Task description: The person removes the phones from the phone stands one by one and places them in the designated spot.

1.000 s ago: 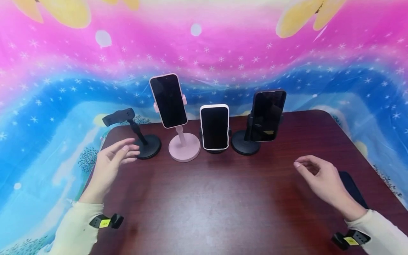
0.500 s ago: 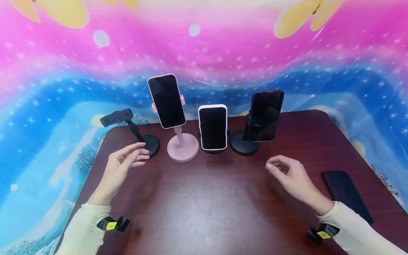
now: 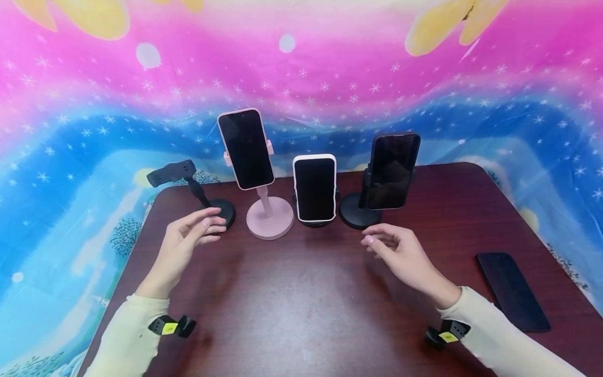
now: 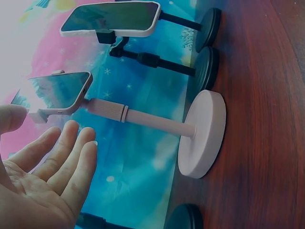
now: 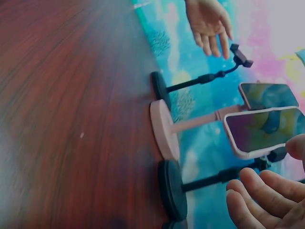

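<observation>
My left hand [image 3: 181, 243] hovers with relaxed fingers in front of the black phone stand [image 3: 172, 172] at the left, whose clamp holds no phone. Beside that, a pink stand [image 3: 270, 219] bears a phone in a pink case [image 3: 246, 149]. A white-cased phone [image 3: 315, 188] sits in a black stand at the centre. On its right, another black stand [image 3: 358, 210] carries a dark phone [image 3: 393, 172]. My right hand [image 3: 400, 251], loosely bent and holding nothing, is just in front of that stand's base. Both palms show in the wrist views, the left hand [image 4: 52, 176] and the right hand [image 5: 267, 200].
A dark phone [image 3: 513, 291] lies flat on the brown wooden table [image 3: 301, 309] at the right, partly behind the right sleeve [image 3: 509, 335]. A colourful printed cloth [image 3: 301, 78] hangs behind and around the table.
My right hand has swept left from near the flat phone to the front of the right stand, uncovering more of that phone. My left hand has shifted slightly right.
</observation>
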`<action>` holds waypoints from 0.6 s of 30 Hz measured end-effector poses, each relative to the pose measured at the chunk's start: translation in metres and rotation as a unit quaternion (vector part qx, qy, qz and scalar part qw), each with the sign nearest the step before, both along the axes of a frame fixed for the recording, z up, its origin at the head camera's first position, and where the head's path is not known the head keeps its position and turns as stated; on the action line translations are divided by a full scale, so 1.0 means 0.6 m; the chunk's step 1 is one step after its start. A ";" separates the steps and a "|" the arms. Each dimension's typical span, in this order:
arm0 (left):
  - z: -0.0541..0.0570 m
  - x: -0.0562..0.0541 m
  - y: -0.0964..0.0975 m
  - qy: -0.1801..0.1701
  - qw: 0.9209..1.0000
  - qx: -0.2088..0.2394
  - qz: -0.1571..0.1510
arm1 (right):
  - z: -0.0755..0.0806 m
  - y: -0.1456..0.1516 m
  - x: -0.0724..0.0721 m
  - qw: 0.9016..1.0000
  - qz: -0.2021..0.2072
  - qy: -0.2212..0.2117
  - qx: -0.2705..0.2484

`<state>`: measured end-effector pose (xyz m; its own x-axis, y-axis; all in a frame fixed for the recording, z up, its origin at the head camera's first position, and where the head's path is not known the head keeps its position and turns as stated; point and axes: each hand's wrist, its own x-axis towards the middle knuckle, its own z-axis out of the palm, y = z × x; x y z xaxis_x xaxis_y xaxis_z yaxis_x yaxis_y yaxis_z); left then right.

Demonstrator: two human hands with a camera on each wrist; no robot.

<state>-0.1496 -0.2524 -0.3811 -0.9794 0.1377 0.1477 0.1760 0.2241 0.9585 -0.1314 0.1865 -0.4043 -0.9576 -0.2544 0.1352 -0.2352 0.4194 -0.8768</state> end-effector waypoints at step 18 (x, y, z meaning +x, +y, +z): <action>0.005 -0.023 0.013 0.001 1.000 0.009 0.007 | 0.022 -0.089 -0.010 0.997 0.051 -0.022 -0.059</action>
<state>-0.1635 -0.2449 -0.3781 -0.9810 0.1203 0.1520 0.1747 0.2086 0.9623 -0.1376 0.1334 -0.3914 -0.9330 -0.3361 0.1286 -0.2317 0.2877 -0.9293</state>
